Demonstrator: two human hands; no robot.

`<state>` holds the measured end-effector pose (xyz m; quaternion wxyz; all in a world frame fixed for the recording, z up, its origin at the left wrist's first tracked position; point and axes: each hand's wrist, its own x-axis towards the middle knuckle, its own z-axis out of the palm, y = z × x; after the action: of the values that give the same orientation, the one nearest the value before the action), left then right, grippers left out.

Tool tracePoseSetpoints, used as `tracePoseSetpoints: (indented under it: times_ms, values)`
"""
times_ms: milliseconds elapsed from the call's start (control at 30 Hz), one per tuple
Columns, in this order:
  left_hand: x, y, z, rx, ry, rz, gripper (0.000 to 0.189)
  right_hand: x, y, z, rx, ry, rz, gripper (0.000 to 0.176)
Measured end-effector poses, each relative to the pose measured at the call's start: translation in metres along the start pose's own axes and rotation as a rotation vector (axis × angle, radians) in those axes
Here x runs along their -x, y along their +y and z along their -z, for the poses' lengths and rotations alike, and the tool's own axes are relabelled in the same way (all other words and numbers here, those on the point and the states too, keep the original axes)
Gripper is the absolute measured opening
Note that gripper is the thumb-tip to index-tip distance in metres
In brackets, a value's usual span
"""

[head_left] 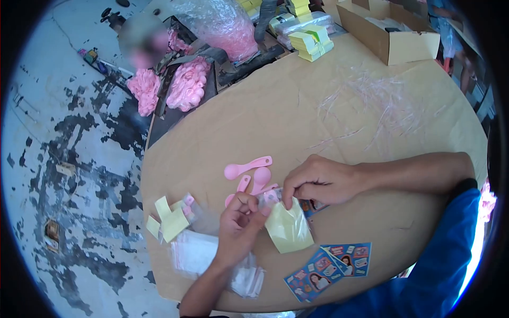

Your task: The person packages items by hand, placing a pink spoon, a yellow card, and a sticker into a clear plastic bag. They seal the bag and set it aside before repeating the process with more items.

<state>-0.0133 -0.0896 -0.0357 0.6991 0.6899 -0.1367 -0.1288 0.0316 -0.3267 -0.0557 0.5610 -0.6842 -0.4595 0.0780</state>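
Observation:
Both my hands are at a clear plastic bag holding a yellow paper (289, 228) and a pink piece near its top. My left hand (241, 225) pinches the bag's upper left edge, its fingers curled. On the upper right edge, my right hand (321, 183) grips with thumb and fingers pressed together. Several pink spoons (246, 167) lie just beyond my left hand. Blue printed cards (321, 275) rest near the table's front edge, and another card shows partly under my right hand.
Clear bags (196, 252) and filled bags with yellow papers (172, 220) lie at the left. Loose plastic strips (382, 106) are spread farther back. Yellow stacks (312, 43), pink bundles (188, 85) and a cardboard box (411, 46) stand at the far side. A person is partly visible at upper right.

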Motion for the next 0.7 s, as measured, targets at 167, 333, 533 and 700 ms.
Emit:
tracePoseSetpoints:
  times_ms: [167,333,533,700]
  values:
    - [-0.001,-0.001,0.002,0.022,-0.030,-0.059,0.016,0.000,-0.003,-0.010,-0.026,0.147,-0.003,0.018]
    - [0.003,0.009,-0.009,0.011,0.027,-0.028,0.026,0.000,-0.014,-0.009,-0.043,0.138,-0.162,0.034]
    - [-0.001,0.000,-0.001,0.002,0.030,-0.038,0.030,-0.003,-0.003,-0.010,-0.154,0.099,-0.147,0.034]
    - [0.000,0.006,-0.006,-0.084,0.029,-0.035,0.028,-0.003,-0.010,-0.008,-0.149,0.081,-0.239,0.032]
